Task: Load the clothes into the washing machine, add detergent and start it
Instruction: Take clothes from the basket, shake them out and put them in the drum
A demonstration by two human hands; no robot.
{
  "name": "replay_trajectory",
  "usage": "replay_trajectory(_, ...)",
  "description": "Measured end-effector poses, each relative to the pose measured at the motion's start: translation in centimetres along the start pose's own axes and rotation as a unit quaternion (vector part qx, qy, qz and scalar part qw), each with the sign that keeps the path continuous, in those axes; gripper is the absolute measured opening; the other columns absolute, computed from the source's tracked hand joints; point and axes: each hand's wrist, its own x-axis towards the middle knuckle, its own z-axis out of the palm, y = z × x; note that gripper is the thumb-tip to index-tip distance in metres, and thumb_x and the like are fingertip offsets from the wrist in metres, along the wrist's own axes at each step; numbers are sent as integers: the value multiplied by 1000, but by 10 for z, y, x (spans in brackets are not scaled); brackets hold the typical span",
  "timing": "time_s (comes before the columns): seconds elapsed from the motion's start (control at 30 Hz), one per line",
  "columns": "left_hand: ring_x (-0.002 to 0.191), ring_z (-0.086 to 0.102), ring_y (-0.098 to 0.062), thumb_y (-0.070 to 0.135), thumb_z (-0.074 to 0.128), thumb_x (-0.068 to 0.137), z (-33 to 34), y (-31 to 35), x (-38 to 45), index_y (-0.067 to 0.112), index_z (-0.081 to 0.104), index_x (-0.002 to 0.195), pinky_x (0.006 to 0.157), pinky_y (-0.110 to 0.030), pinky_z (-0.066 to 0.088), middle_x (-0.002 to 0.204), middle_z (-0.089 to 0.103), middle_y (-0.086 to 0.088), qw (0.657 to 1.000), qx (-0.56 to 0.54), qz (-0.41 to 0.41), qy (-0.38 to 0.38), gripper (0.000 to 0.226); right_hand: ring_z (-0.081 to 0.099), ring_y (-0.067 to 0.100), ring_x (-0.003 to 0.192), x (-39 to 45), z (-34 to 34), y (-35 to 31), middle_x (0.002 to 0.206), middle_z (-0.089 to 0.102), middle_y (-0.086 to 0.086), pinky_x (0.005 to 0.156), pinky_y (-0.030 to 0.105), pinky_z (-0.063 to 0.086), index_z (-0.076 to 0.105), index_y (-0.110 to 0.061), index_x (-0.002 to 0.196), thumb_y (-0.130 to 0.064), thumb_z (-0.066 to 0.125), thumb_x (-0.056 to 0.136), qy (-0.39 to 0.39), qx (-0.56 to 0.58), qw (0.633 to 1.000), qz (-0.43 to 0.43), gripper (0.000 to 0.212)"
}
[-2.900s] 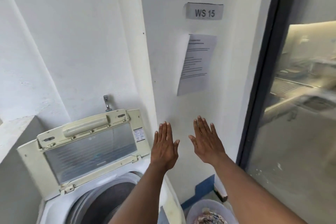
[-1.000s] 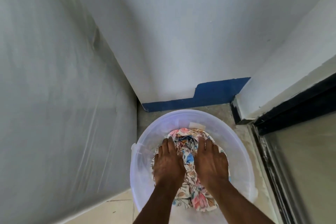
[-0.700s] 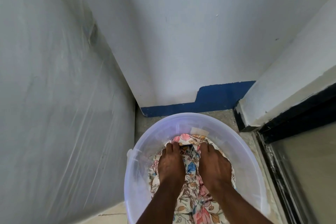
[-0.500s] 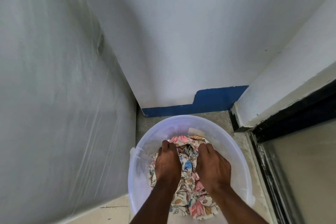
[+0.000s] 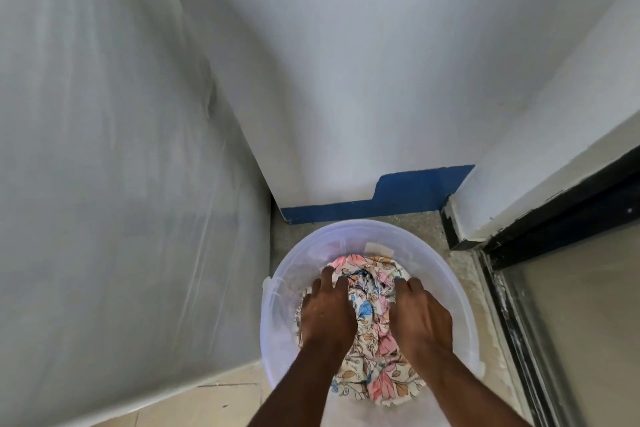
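A round translucent plastic basin (image 5: pixel 446 274) stands on the floor in a corner. Inside lies a bundle of floral cloth (image 5: pixel 370 312), cream with pink, blue and orange flowers. My left hand (image 5: pixel 327 314) presses on the cloth's left side with its fingers curled into the folds. My right hand (image 5: pixel 420 317) grips the cloth's right side, fingers bent down into it. The cloth is bunched up between both hands. The washing machine's white side panel (image 5: pixel 121 184) fills the left; its drum and lid are out of view.
A white wall (image 5: pixel 363 62) with a blue skirting strip (image 5: pixel 398 194) rises just behind the basin. A black door frame and glass panel (image 5: pixel 571 288) run along the right. Beige floor tiles (image 5: pixel 221 402) show at the bottom left.
I looked down from the open machine lid to the basin. Both hands went from lying flat on the floral cloth to curling their fingers and bunching it together.
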Motion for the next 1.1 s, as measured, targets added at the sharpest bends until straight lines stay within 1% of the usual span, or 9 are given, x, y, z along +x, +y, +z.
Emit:
replay_trajectory(0.17,149,39,-30,24,67,93,41,-10,27,28,53,146,121,-51,34,165,38,1,997,57,47,-26,55,72,24,86,24,41,6,107,66,1,65,37,57,66,-23,113,-18,70,89,1,-2,1000,11,24)
replay_trajectory(0.3,131,53,-25,19,70,85,33,-9,22,25,63,135,112,-44,44,144,60,5,998,54,34,-18,50,68,29,57,18,32,6,84,68,4,45,36,51,73,-16,88,-1,84,68,15,24,1000,7,27)
replay_trajectory(0.4,116,63,-24,23,80,78,5,-1,4,28,73,121,99,-42,54,127,71,6,999,31,28,-16,45,65,31,50,1,-1,6,76,66,6,41,32,48,71,-12,78,7,89,51,48,63,997,8,37)
replay_trajectory(0.5,108,68,-24,29,85,73,-37,10,-23,30,75,117,92,-42,60,118,75,6,999,21,30,-27,45,65,29,50,-22,-48,4,76,66,5,44,28,46,73,-13,78,8,89,50,34,92,995,11,38)
replay_trajectory(0.6,105,72,-25,36,87,67,-86,21,-48,30,75,116,84,-44,62,116,76,5,999,30,26,-37,51,68,29,57,-46,-109,1,81,67,5,49,34,52,74,-13,83,5,87,56,-3,106,994,13,35)
replay_trajectory(0.77,99,72,-28,32,73,70,-196,55,-86,26,75,113,77,-46,62,116,75,1,999,39,24,-28,43,69,27,60,-87,-218,-6,85,69,5,51,37,58,77,-13,97,11,84,56,-6,91,996,-18,48)
replay_trajectory(0.9,128,58,-26,31,64,86,-292,94,-117,25,61,139,105,-42,48,146,59,3,997,53,21,-59,53,70,24,80,-119,-311,-6,102,68,3,69,35,60,71,-16,118,-1,76,78,2,75,996,-41,43)
replay_trajectory(0.97,133,54,-26,31,61,92,-324,107,-133,24,57,143,109,-38,44,150,54,2,996,43,15,-79,52,67,22,90,-135,-356,-7,111,64,1,77,33,57,67,-17,123,-2,65,89,3,68,996,-61,37)
replay_trajectory(1.1,139,51,-24,49,58,95,-381,127,-162,25,52,147,115,-36,42,155,52,1,994,0,36,-106,58,64,19,88,-163,-443,-13,111,59,-1,72,28,53,66,-18,117,-4,70,89,21,68,995,-64,32)
